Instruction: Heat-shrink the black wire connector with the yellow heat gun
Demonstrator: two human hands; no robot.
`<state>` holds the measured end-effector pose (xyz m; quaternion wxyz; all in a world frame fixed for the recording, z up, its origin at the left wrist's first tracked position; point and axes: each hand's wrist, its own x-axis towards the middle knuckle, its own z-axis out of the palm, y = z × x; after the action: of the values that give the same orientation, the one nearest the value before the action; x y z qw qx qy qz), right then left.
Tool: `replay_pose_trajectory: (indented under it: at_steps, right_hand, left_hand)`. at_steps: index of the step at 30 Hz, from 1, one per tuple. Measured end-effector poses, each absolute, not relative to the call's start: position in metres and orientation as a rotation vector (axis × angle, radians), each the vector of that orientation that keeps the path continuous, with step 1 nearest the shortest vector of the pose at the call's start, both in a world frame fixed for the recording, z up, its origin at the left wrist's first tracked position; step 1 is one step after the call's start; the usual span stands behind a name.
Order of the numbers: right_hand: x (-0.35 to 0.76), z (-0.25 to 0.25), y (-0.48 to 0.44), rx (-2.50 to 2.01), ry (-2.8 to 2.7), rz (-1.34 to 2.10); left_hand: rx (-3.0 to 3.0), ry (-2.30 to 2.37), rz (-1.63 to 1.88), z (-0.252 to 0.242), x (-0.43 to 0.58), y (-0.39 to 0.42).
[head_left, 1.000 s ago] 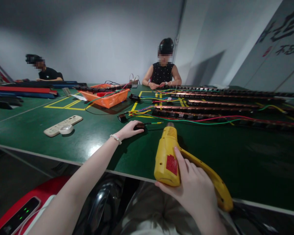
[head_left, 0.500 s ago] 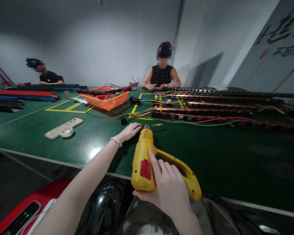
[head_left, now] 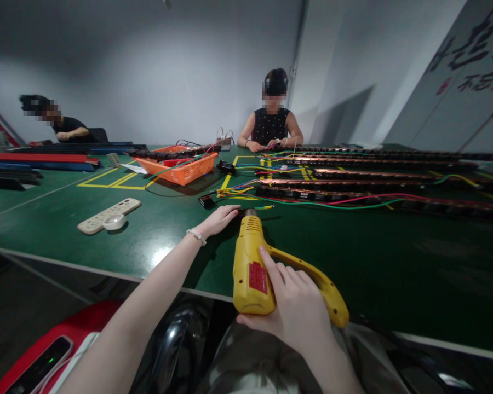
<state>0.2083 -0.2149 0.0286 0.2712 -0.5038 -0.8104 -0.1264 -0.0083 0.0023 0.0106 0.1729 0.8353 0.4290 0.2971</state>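
Observation:
My right hand [head_left: 298,298] is wrapped round the yellow heat gun [head_left: 252,268], whose metal nozzle points away from me. My left hand [head_left: 221,219] reaches over the green table [head_left: 168,230], its fingers pressed together on a small dark piece just left of the nozzle. A short yellow-green wire [head_left: 265,208] sticks out past the nozzle tip. What my left fingertips grip is too small to name. Just beyond them lies a black connector [head_left: 207,201] with coloured wires.
An orange basket [head_left: 181,171] stands beyond my left hand. A beige remote-like strip [head_left: 109,215] and a white roll [head_left: 115,221] lie at the left. Long copper-and-black strips [head_left: 353,175] stretch rightward. Two people sit across the table, one at far left.
The heat gun and my right hand have shifted slightly right, the nozzle less so. My left hand has barely moved. The person at far left has moved left and raised a hand.

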Motion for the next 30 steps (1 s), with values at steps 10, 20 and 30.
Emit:
replay_pose_trajectory:
  at_steps: [10,20,30]
  right_hand:
    - [0.249,0.031,-0.210,-1.428,-2.138,-0.448]
    - [0.261,0.034,-0.215,-1.549,-2.067,-0.629]
    - [0.249,0.034,-0.223,-1.588,-2.031,-0.728]
  left_hand:
    - [2.456,1.112,1.067,0.016,-0.009,-0.001]
    - [2.460,1.090,1.031,0.026,-0.013,-0.009]
    - [2.530,1.143,0.854,0.027,-0.011,-0.010]
